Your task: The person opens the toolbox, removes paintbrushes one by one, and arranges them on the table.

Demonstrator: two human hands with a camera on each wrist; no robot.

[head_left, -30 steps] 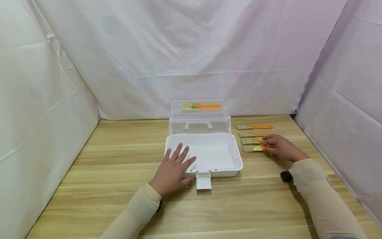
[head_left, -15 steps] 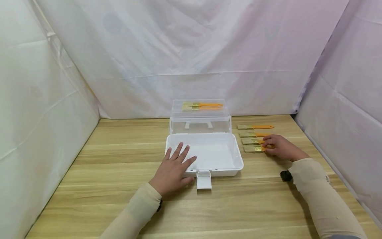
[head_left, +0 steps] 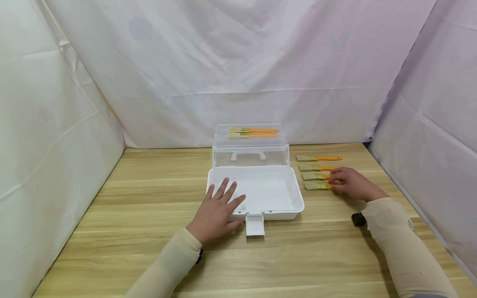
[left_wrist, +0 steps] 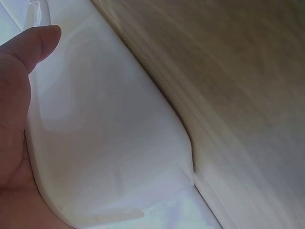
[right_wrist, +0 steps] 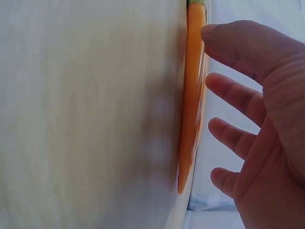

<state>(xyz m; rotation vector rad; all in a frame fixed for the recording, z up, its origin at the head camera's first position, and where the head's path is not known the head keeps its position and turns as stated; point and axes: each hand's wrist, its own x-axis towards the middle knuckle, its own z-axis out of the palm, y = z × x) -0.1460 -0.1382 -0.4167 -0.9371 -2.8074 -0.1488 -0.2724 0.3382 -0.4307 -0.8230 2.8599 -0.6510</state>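
My left hand rests with spread fingers over the front left rim of a white plastic box, its thumb outside by the front wall. In the left wrist view the thumb lies near the box's outer wall. My right hand is at the handle of the nearest paintbrush, which lies flat on the table. In the right wrist view the thumb touches or nearly touches that orange handle, and the other visible fingers are apart and loosely bent. Whether the hidden index finger touches it I cannot tell.
Three more paintbrushes lie in a row behind, the farthest paintbrush by the table's back. The box's clear lid stands raised, with orange-handled paintbrushes seen at its top. A latch flap hangs at the front. White cloth encloses the table.
Both hands stay almost where they were. The right hand's fingers shift very slightly at the nearest paintbrush; the paintbrushes and box keep their places.
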